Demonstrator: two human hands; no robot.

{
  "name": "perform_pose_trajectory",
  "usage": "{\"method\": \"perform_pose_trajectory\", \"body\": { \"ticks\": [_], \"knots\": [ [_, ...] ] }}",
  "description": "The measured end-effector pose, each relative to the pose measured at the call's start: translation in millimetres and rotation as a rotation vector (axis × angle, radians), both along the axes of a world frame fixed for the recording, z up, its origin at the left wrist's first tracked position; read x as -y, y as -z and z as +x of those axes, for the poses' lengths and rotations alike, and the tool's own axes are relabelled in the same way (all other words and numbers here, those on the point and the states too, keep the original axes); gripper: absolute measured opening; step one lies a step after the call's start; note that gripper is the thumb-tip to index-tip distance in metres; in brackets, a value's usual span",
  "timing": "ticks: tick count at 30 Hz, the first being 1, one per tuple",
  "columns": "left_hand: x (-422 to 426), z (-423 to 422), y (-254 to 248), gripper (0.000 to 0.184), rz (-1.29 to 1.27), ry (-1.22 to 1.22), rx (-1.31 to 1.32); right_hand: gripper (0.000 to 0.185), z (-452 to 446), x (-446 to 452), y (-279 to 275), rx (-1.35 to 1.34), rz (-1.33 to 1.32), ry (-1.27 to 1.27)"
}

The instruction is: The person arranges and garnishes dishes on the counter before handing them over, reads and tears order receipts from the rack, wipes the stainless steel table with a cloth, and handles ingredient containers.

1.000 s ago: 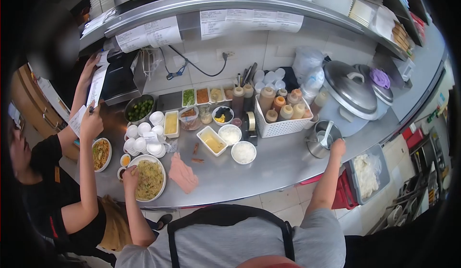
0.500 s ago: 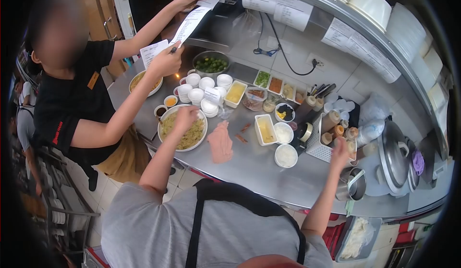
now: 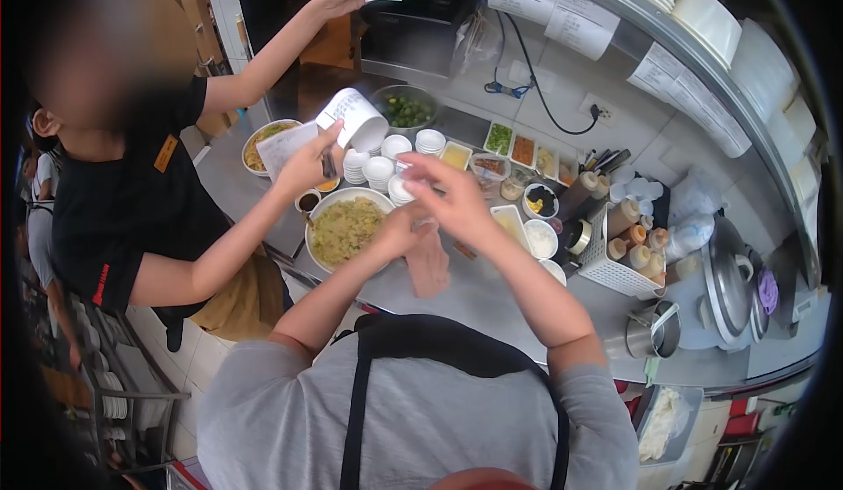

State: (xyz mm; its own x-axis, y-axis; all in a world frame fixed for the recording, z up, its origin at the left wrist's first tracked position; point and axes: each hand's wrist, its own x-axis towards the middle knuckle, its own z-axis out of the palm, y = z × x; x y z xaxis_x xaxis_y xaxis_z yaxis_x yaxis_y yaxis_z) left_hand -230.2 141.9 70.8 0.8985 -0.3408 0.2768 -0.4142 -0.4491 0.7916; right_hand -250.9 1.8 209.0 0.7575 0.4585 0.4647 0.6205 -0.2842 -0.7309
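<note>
My left hand [image 3: 402, 230] is beside the right rim of a large white bowl of yellowish-green food [image 3: 348, 232], near the pink cloth [image 3: 428, 264]. Its fingertips are partly covered and blurred, so what they hold, if anything, does not show. Just above it my right hand [image 3: 446, 193] reaches across with its fingers apart and nothing visible in them. Stacks of small white cups [image 3: 378, 170] stand behind both hands. A small cup of dark sauce [image 3: 308, 201] sits at the bowl's upper left edge.
At the left a co-worker in black [image 3: 145, 200] holds printed slips [image 3: 358, 119] over the counter. Food containers [image 3: 499, 138] and a white basket of sauce bottles [image 3: 610, 266] line the back. A metal pot [image 3: 653, 329] and large lids stand at the right.
My right hand has come from the pot at the right, past the sauce bottles, to beside my left hand. My left hand has moved from over the bowl to its right side. The view has turned left.
</note>
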Motion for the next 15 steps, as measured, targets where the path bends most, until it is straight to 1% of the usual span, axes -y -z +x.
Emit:
{"method": "perform_pose_trajectory", "body": {
  "ticks": [2, 3, 4, 5, 6, 8, 9, 10, 11, 12, 14, 15],
  "knots": [
    [-5.4, 0.4, 13.7, 0.03, -0.016, -0.028, -0.009, 0.04, 1.2, -25.1, 11.5, -0.337, 0.195, -0.228],
    [-6.6, 0.0, 20.1, 0.031, -0.12, -0.075, 0.084, 0.04, 4.3, -39.1, 18.9, -0.329, 0.19, -0.235],
    [-8.0, -1.9, 25.9, 0.033, -0.226, -0.123, 0.174, 0.044, 6.8, -52.5, 28.9, -0.244, 0.285, -0.219],
    [-15.1, -6.1, 24.3, 0.029, -0.171, -0.122, 0.012, 0.049, 9.0, -61.8, 34.7, -0.162, 0.38, -0.201],
    [-21.9, -7.9, 21.0, 0.029, -0.173, -0.13, 0.015, 0.049, 13.5, -67.8, 34.6, -0.161, 0.377, -0.21],
    [-33.0, -18.1, 15.1, 0.025, 0.029, -0.074, -0.191, 0.051, 23.0, -78.3, 34.9, -0.294, 0.527, -0.027],
    [-36.6, -17.1, 21.9, 0.025, 0.028, -0.085, -0.203, 0.05, 29.5, -80.7, 35.5, -0.365, 0.671, -0.028],
    [-40.1, -12.5, 32.6, 0.022, -0.049, -0.082, -0.157, 0.05, 35.3, -80.4, 33.2, -0.385, 0.67, -0.032],
    [-43.6, -12.1, 40.8, 0.02, -0.124, -0.08, -0.118, 0.048, 38.5, -78.2, 29.9, -0.44, 0.723, -0.096],
    [-45.9, -14.0, 41.1, 0.02, -0.124, -0.09, -0.148, 0.047, 37.5, -76.3, 28.4, -0.5, 0.778, -0.155],
    [-49.3, -10.1, 36.4, 0.017, -0.221, -0.091, -0.198, 0.045, 28.7, -75.9, 20.2, -0.545, 0.88, -0.195],
    [-49.9, -9.1, 33.5, 0.017, -0.22, -0.099, -0.216, 0.046, 24.3, -72.5, 18.3, -0.641, 1.005, -0.283]
  ]
}}
